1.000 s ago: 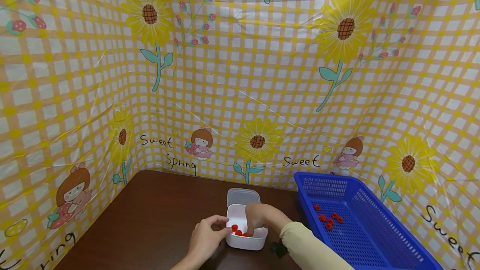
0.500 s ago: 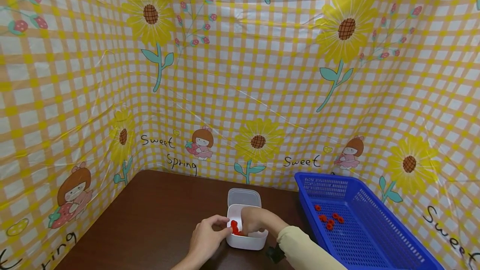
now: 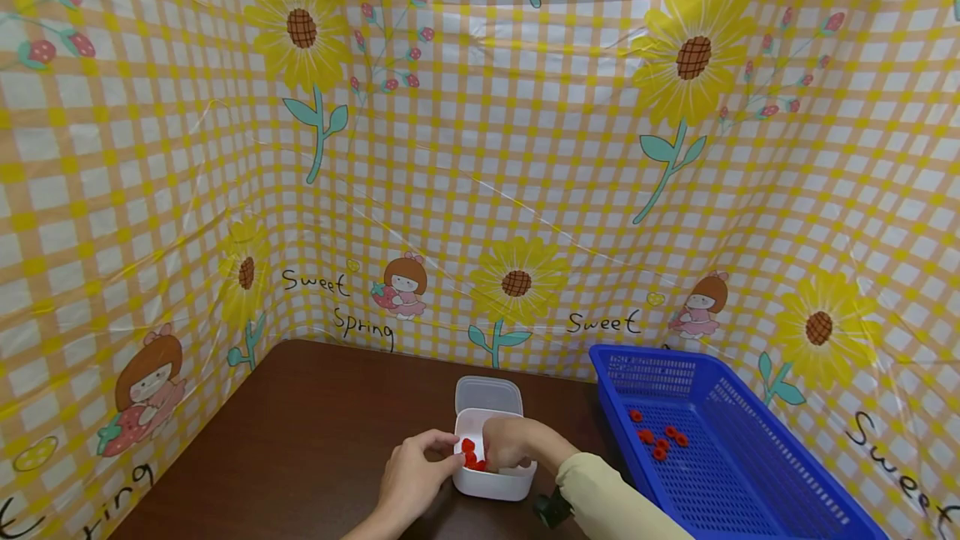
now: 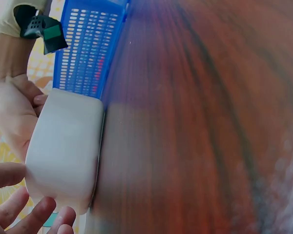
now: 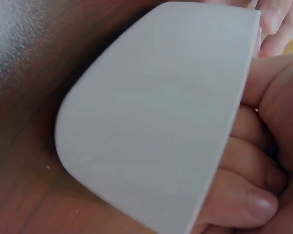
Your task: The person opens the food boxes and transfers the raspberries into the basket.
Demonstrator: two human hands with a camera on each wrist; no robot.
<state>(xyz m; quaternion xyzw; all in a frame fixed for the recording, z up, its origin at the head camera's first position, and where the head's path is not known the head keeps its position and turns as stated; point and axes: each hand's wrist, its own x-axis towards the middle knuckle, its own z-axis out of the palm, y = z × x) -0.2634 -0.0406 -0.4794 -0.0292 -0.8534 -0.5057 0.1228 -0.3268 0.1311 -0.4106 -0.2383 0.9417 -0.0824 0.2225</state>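
Note:
A small white plastic box (image 3: 491, 486) stands on the dark brown table, its translucent lid (image 3: 487, 396) folded back behind it. Several small red pieces (image 3: 474, 462) lie at the left inside it. My left hand (image 3: 412, 472) holds the box's left side, thumb and index fingertip near the rim; its other fingers (image 4: 39, 214) show by the white wall in the left wrist view. My right hand (image 3: 516, 442) reaches down into the box. In the right wrist view its fingers (image 5: 239, 161) curl behind the near wall; whether they hold anything is hidden.
On the right stands a blue perforated plastic basket (image 3: 750, 457) with several small red hollow pieces (image 3: 670, 431) near its left side. A checked, flower-printed cloth (image 3: 450, 190) encloses the table's back and sides. A dark device (image 3: 553, 508) hangs at my right wrist.
My right hand has shifted slightly left inside the box, and the red pieces there now sit bunched at the left. My left hand and the basket stay in place.

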